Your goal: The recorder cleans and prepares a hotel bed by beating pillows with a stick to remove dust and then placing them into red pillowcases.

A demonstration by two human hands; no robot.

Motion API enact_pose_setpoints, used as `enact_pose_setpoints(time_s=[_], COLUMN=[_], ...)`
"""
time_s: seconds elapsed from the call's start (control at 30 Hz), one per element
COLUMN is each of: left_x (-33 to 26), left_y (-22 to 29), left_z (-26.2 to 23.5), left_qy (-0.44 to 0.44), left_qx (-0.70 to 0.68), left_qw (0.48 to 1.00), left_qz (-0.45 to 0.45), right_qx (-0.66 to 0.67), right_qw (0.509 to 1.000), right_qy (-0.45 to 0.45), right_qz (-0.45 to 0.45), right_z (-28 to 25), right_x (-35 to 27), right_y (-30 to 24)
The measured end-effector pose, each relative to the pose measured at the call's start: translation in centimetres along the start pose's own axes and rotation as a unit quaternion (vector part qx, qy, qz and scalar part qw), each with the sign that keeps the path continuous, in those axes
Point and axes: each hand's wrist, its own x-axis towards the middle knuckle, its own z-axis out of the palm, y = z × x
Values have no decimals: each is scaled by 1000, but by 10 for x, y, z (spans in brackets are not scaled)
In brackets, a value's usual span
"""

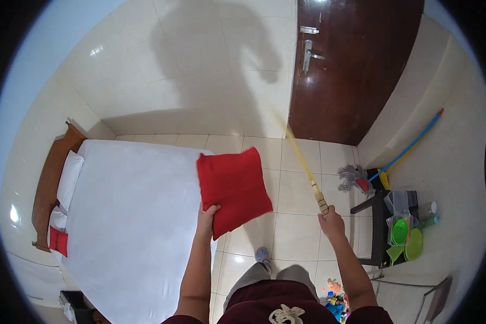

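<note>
My left hand (pixel 208 215) is closed on the lower left corner of a square red cushion (pixel 234 187). I hold the cushion up in front of me, beside the near right edge of the bed and above the tiled floor. In my right hand (pixel 331 220) is a long pale-yellow stick (pixel 301 154), gripped by its banded handle. The stick points up and away to the left, and its far end is smeared by motion. Stick and cushion are apart.
To the left stands a bed with a white sheet (pixel 135 216), a wooden headboard (pixel 54 183), white pillows (pixel 70 181) and a small red cushion (pixel 58 241). A brown door (pixel 351 75) is ahead. At right are a mop (pixel 353 178) and a dark table (pixel 370 204) with green dishes (pixel 413 244).
</note>
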Motion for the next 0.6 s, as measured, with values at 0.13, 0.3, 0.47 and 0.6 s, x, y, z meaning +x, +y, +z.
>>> enact_pose_setpoints(time_s=[0.13,0.3,0.47,0.6], left_x=[51,122,172,225], left_y=[2,4,33,34], left_z=[0,15,41,70], left_qy=[33,65,127,109], left_qx=[-190,-258,-354,-388], left_qw=[981,963,926,911], left_qz=[-24,39,17,86], right_qx=[202,41,229,-30], right_qw=[948,997,942,949], right_qy=[9,-59,0,-191], right_qz=[-247,17,-245,-248], right_z=[5,36,2,14], right_x=[-2,126,151,247], right_y=[-44,-18,-85,-99])
